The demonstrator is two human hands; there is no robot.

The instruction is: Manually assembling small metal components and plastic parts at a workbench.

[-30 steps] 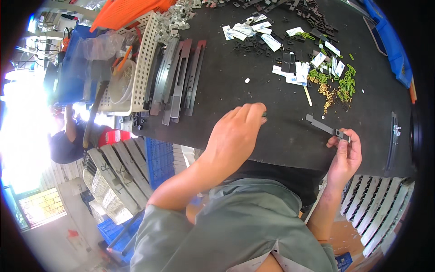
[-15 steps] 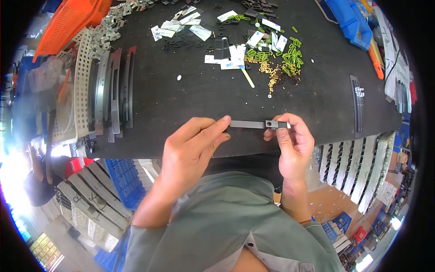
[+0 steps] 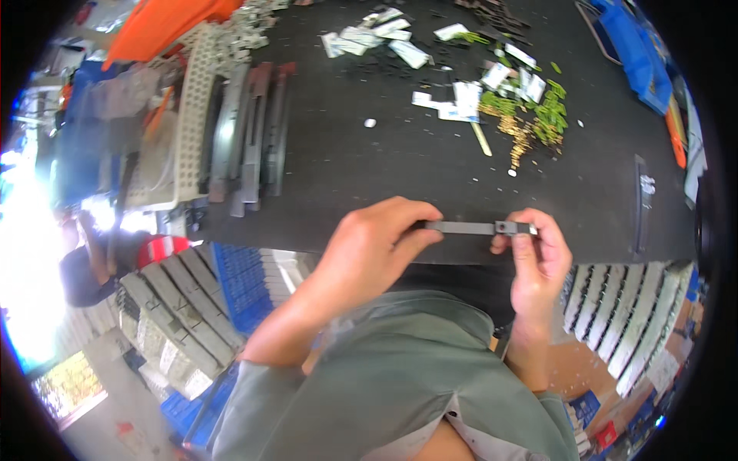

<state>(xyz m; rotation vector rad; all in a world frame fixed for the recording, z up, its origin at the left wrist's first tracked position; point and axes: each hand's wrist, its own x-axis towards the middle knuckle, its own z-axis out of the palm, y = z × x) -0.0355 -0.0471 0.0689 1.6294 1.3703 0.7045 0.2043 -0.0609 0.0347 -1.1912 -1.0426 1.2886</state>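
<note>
A narrow flat grey metal strip point(image 3: 467, 228) spans level between my two hands, just above the table's near edge. My left hand point(image 3: 373, 247) pinches its left end between thumb and fingers, and a dark bit shows at that grip. At the other end my right hand point(image 3: 540, 265) is closed, its thumb pressing from the near side. A small dark bracket-like piece point(image 3: 504, 227) with a round hole sits on the strip beside the right fingertips. The fingers partly hide both ends of the strip.
On the black table point(image 3: 369, 169) lie white paper pieces point(image 3: 407, 52), green oval rings point(image 3: 550, 115) and small brass-coloured parts point(image 3: 516, 138). Long metal strips point(image 3: 252, 146) stand at the left beside a perforated cream basket point(image 3: 197, 115). A blue bin point(image 3: 642, 65) stands far right.
The whole view has swung, so the table and both hands sit further right in the picture. Both hands keep hold of the strip. The left fingers appear slightly more bent round its end.
</note>
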